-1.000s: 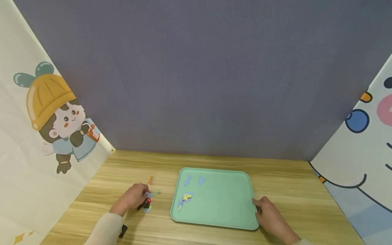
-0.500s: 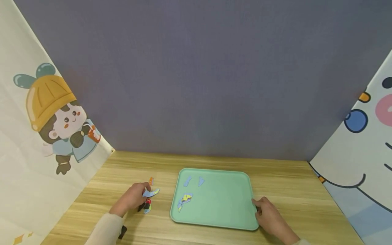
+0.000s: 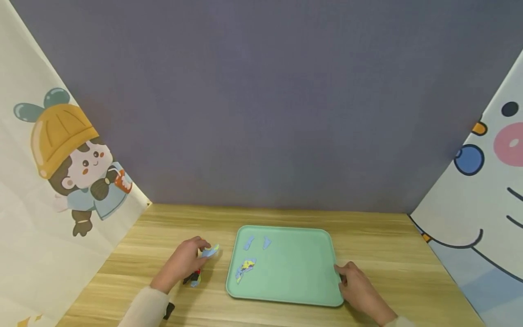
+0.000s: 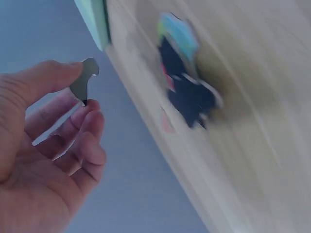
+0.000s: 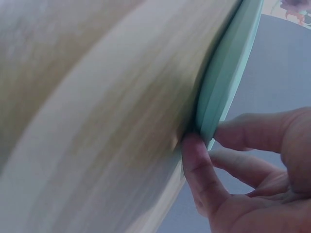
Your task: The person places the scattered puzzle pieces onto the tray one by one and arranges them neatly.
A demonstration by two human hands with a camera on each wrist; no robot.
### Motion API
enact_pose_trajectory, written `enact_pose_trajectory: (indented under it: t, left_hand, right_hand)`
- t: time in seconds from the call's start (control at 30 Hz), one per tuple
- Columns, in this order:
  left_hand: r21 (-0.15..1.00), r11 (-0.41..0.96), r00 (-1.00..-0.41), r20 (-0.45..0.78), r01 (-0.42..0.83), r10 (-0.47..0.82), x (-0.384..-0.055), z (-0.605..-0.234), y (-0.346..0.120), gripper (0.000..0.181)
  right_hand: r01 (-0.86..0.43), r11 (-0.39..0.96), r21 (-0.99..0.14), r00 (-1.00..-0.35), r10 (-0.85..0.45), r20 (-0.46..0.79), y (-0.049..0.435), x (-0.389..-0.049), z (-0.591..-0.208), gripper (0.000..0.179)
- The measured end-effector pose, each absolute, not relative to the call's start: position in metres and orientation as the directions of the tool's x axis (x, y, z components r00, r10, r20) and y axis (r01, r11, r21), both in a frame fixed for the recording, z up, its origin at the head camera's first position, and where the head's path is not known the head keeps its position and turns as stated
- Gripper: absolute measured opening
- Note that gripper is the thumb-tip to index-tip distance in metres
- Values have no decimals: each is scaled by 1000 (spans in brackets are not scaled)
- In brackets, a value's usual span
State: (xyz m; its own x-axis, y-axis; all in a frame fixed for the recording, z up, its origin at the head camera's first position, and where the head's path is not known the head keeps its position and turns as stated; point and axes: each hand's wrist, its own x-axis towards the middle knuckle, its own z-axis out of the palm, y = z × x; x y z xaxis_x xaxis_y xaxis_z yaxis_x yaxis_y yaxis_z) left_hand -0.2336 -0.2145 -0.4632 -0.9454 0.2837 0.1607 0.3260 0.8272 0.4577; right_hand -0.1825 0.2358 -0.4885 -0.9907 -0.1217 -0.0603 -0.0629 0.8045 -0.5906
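In the head view, my left hand (image 3: 184,261) pinches a thin blue puzzle piece (image 3: 211,251) with a yellowish tip, held above the table left of the tray. The left wrist view shows this piece (image 4: 86,82) between thumb and fingers, its dark back towards the camera. Below lie several loose puzzle pieces (image 4: 187,94) in a small group, partly hidden by the hand in the head view. My right hand (image 3: 361,290) grips the right rim of a green tray (image 3: 294,268), thumb and fingers on its edge. On the tray's left side sit two blue pieces (image 3: 248,243) and a blue-yellow patch (image 3: 246,269).
The wooden table (image 3: 380,240) carries the tray. A grey panel (image 3: 261,104) rises behind it, and printed cloths flank both sides. A small black object (image 3: 169,311) shows beside the left sleeve. An orange piece (image 4: 166,121) lies near the loose group.
My left hand has lifted the blue puzzle piece off the table and moved it slightly right and away from me. The right hand keeps its hold on the tray rim.
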Motion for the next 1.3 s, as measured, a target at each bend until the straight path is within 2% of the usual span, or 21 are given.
enact_pose_trajectory:
  t: [0.17,0.33,0.43,0.57,0.93,1.1,1.3]
  left_hand:
    - [425,816,-918,232,392,320,-231,-457,-196,14]
    - [331,792,-851,323,512,415,-228,-454,-167,14]
    - [287,768,-811,334,573,481,-227,-455,-147,15]
    - [271,747,-790,308,607,530,-225,-457,-117,14]
    - [172,783,-798,222,597,560,-222,-472,-60,17]
    - [159,801,-815,171,577,553,-220,-479,-50,21]
    - [132,813,-821,173,567,545,-218,-484,-46,27]
  right_hand:
    - [-67,807,-586,-991,-120,-52,235,-182,-489,43]
    - [-74,817,-572,-992,-121,-46,236,-182,-489,43]
    - [-75,818,-570,-992,-121,-42,236,-182,-488,43]
    - [-82,819,-567,-992,-124,-35,236,-183,-488,43]
    - [-81,817,-571,-991,-125,-38,236,-182,-488,43]
    - [-62,817,-573,-991,-121,-65,236,-183,-489,44]
    - [-66,821,-567,-991,-122,-62,237,-184,-489,44]
